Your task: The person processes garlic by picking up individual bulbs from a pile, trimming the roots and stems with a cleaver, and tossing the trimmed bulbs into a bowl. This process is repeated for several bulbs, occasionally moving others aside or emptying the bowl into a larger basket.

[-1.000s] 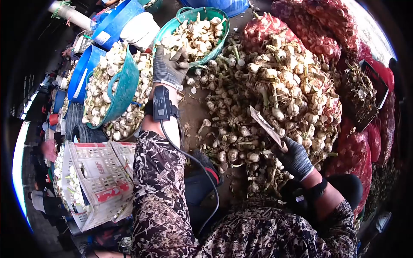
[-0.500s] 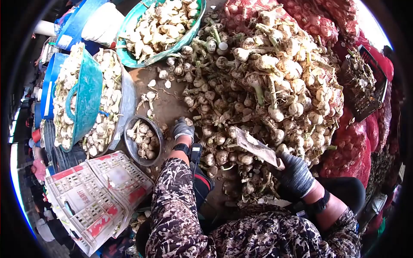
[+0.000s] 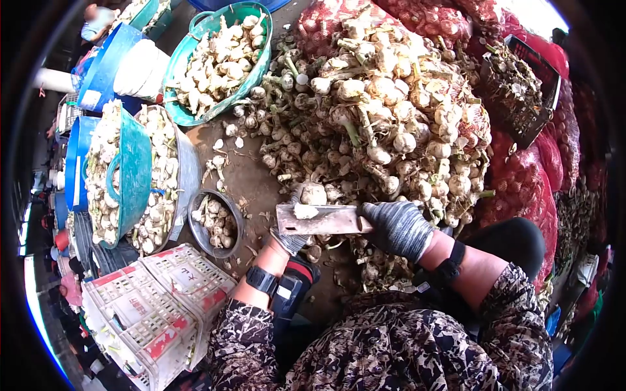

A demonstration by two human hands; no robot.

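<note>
A flat, wide-bladed knife (image 3: pixel 319 222) lies level across the middle, its handle end in my gloved right hand (image 3: pixel 399 228), whose fingers are wrapped round it. Behind and below the blade is my gloved left hand (image 3: pixel 291 238), partly hidden by it. Just above the blade, at the left hand's fingertips, shows a garlic bulb (image 3: pixel 313 193); the fingers are closed against it. A small white piece (image 3: pixel 305 211) rests on the blade. The large heap of garlic (image 3: pixel 391 111) rises beyond both hands.
A small grey bowl of garlic (image 3: pixel 240 225) stands left of my left hand. Farther left are a green tub (image 3: pixel 134 186), a grey tub (image 3: pixel 188 176) and a plastic crate (image 3: pixel 160 306). A green basin (image 3: pixel 173 85) stands behind. Red net sacks (image 3: pixel 521 195) lie right.
The knife has swung level and moved left with my right hand. My left hand has come in behind the blade with a bulb at its fingers. The view has shifted.
</note>
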